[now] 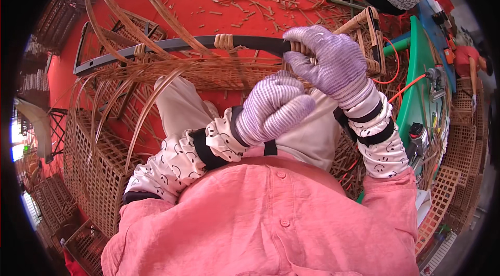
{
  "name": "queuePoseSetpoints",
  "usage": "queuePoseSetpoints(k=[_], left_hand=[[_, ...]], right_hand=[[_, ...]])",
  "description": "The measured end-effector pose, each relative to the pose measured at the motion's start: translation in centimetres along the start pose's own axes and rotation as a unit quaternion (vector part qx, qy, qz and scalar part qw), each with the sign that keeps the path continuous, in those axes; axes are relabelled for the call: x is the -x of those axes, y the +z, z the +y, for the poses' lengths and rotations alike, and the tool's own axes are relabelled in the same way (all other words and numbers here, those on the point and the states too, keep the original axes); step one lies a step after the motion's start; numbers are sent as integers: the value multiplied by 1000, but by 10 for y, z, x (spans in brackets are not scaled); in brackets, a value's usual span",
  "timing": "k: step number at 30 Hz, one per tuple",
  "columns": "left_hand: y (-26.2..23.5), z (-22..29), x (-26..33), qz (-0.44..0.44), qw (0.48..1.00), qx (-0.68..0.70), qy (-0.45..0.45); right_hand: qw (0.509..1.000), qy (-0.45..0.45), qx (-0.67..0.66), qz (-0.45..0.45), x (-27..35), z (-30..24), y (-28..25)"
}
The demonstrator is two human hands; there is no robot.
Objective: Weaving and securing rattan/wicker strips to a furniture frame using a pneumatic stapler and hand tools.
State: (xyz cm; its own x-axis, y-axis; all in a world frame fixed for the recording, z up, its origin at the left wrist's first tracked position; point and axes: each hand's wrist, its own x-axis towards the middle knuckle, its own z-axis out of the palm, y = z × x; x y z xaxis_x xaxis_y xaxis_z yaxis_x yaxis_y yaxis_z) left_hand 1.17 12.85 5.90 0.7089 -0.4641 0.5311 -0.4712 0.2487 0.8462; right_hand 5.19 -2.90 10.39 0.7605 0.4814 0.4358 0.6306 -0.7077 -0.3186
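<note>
Head view: right hand on dark frame bar, left hand beside.

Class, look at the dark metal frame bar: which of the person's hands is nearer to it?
Right. The right hand grips the dark frame bar at its wrapped end; the left hand is below it, apart.

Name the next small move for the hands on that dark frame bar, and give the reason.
Probably pull the rattan strip snug with the left hand for another turn. The right hand has its grip around the dark frame bar where the wrapping ends, and most of the bar leftward is bare beyond one small wrapped knot.
</note>
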Motion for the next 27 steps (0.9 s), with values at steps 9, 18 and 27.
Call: queuePoseSetpoints(k=[9,18,27], left_hand=[[3,23,-11,165,986,6,14],[-60,20,-104,139,850,357,-362],[-49,3,-118,192,813,361,-415]], right_hand=[[998,18,-55,-25,0,2,-5],[998,37,29,31,3,-10,-1],[987,-68,107,93,9,-11,12]])
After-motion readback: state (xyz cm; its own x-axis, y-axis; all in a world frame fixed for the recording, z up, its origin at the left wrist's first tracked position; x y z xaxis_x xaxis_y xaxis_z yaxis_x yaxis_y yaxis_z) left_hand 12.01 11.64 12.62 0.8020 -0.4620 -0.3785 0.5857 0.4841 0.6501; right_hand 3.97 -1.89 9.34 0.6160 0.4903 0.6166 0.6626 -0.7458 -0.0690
